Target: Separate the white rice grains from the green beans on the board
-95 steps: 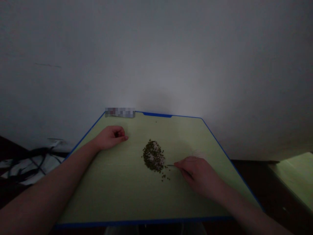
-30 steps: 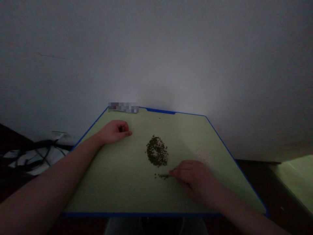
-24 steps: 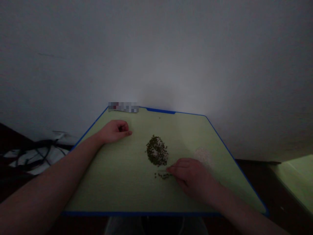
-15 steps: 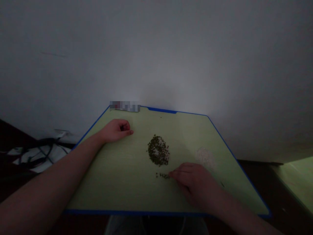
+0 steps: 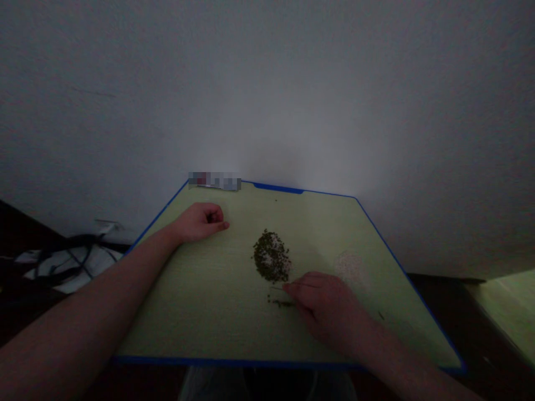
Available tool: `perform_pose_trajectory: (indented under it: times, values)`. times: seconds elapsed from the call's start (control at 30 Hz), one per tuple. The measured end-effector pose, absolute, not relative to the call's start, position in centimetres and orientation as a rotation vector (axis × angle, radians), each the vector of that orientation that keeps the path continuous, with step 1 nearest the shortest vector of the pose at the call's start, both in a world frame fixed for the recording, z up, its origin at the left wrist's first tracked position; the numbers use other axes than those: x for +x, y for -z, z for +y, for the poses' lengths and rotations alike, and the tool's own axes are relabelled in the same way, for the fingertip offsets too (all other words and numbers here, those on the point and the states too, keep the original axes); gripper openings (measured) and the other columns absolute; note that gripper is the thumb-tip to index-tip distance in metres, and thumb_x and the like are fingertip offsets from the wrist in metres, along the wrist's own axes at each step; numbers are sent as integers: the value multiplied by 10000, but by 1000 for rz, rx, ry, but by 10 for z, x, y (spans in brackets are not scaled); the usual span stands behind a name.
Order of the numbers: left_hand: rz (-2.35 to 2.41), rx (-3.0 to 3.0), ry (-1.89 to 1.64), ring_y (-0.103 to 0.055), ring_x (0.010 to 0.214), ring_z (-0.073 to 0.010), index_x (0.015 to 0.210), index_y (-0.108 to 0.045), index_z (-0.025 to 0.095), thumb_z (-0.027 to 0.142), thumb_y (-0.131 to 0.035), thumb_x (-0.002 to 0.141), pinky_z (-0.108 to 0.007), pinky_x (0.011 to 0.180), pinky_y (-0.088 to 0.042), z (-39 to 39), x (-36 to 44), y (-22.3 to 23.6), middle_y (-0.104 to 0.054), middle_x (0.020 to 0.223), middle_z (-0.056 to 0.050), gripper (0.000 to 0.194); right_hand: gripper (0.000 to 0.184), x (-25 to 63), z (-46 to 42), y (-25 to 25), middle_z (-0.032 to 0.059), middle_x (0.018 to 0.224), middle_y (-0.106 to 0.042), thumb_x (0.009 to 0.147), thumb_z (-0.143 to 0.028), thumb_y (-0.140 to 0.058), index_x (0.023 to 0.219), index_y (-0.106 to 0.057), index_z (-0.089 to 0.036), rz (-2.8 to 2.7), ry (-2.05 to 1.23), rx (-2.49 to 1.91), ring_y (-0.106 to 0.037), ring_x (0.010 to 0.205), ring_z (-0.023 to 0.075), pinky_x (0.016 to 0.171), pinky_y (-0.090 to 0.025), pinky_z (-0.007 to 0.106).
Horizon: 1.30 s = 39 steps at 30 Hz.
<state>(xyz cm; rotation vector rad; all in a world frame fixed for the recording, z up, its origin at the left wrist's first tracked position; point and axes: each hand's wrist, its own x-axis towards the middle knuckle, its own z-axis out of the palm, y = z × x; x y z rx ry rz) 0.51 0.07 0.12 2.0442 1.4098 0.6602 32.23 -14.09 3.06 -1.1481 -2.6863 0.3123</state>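
My right hand point(image 5: 324, 301) is pinched closed around a thin stick point(image 5: 276, 288), like a toothpick, whose tip points left. The stick's tip is just below a mixed pile of small green beans and pale grains point(image 5: 270, 257). Beneath the stick, a short row of loose green beans point(image 5: 281, 303) lies by my fingertips. Right of the mixed pile, partly behind my hand, spreads a patch of pale grains point(image 5: 351, 266), perhaps rice. My left hand point(image 5: 203, 221) rests curled closed on the table at the left, apart from the pile, with nothing visible in it.
The pale green table point(image 5: 200, 312) has a blue rim and stands against a grey wall. A blurred-out flat item point(image 5: 215, 181) lies at its far left corner. Dark cables point(image 5: 83, 259) lie beyond the left edge. A small dark sliver point(image 5: 381, 315) is near my right forearm.
My right hand has moved slightly up and left from the bean row toward the mixed pile, and the stick now shows. My left hand stays still.
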Motion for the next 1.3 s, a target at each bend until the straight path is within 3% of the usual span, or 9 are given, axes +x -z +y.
perform_pose_trajectory:
  times: [0.23, 0.43, 0.63, 0.8, 1.07, 1.3]
  values:
    - [1398, 2038, -666, -439, 542, -108, 651, -556, 173, 432, -640, 714, -254, 524, -346, 3, 3, 2, -490, 573, 27, 280, 358, 315, -137, -32, 50, 951, -756, 826, -78, -491, 1078, -718, -192, -2789, -393, -1013, -677, 848, 193, 815, -509, 316]
    - [1417, 2046, -655, -435, 531, -105, 641, -549, 175, 445, -648, 706, -248, 514, -343, 2, 5, 0, -488, 561, 30, 295, 377, 332, -150, -38, 43, 913, -747, 825, -93, -483, 1108, -704, -207, -2781, -523, -947, -673, 839, 194, 770, -503, 317]
    - [1396, 2045, -673, -432, 533, -101, 643, -548, 176, 444, -648, 706, -239, 510, -339, 2, 5, 2, -482, 560, 31, 293, 299, 357, -140, -39, 51, 957, -754, 909, -164, -470, 1062, -721, -216, -2499, -598, -1347, -691, 855, 192, 764, -518, 316]
    - [1417, 2056, -652, -431, 536, -101, 640, -539, 179, 446, -641, 709, -243, 516, -343, 2, 6, 1, -480, 567, 31, 295, 299, 349, -121, -35, 29, 1006, -756, 861, -111, -523, 1042, -733, -225, -2430, -780, -1414, -698, 870, 184, 763, -510, 285]
    - [1437, 2043, -636, -436, 539, -105, 646, -537, 181, 458, -630, 706, -246, 520, -354, -1, 8, -4, -484, 569, 31, 298, 312, 316, -124, -43, 3, 907, -758, 820, -56, -553, 994, -746, -227, -2599, -916, -1219, -676, 819, 160, 731, -471, 246]
    - [1425, 2060, -631, -437, 546, -102, 653, -545, 180, 458, -634, 707, -243, 526, -353, 1, 6, -1, -491, 573, 30, 297, 287, 324, -152, -45, -6, 816, -736, 806, -41, -529, 880, -739, -222, -2542, -1022, -1335, -661, 745, 144, 671, -450, 231]
